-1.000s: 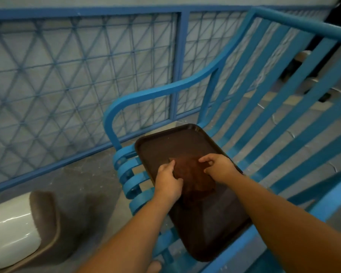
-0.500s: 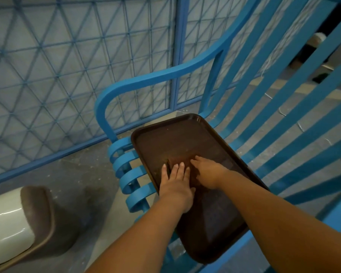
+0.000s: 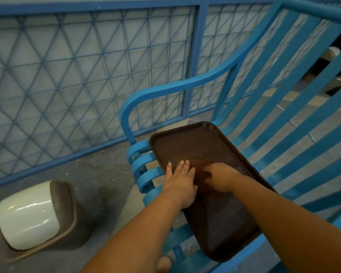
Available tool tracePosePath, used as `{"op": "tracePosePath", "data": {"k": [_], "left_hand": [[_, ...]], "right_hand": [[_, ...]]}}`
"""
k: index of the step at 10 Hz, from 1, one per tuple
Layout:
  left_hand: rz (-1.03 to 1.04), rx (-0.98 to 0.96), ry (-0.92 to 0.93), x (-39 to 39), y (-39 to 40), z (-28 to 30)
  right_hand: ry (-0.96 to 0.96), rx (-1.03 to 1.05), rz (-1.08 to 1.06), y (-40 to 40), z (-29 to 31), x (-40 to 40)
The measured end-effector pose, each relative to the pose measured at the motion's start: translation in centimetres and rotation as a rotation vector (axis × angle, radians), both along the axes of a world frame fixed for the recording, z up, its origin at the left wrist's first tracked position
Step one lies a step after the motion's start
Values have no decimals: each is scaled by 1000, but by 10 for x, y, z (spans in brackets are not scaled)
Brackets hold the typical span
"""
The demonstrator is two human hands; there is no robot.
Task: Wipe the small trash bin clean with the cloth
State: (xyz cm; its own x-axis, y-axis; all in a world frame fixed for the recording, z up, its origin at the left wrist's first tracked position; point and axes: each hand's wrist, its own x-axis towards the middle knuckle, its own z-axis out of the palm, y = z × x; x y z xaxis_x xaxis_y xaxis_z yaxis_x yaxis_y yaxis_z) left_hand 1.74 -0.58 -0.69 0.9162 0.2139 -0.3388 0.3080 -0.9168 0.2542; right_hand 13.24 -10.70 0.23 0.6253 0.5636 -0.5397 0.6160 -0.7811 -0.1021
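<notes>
So we're looking down at the fence first, blue frame with a diamond mesh, running well past our hands and off to their left. Right under our hands is the chair, blue slats, its curved armrest rising just beyond our fingers and the back slats sweeping off to the right of our right hand.

Sitting on the chair seat is the tray, dark brown, one long edge poking out over the front of the seat on the near side of our arms.

The bin is down on the floor, well off to the left of our left hand and below it, brown body with a white swing lid facing up at us. Neither hand is touching it.

Our left hand is flat on the tray, fingers straight and spread a bit, not gripping anything. Our right hand is just beside it, fingers curled down onto the cloth, a reddish-brown patch between the two hands that's blurry and nearly the tray's colour. We can't tell if the right hand is actually pinching the cloth or just pressing on it
</notes>
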Motion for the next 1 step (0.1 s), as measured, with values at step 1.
{"op": "tracePosePath", "data": {"k": [1], "left_hand": [[38, 33, -52, -13, 15, 14]], "right_hand": [[-45, 108, -7, 7, 12, -10]]}}
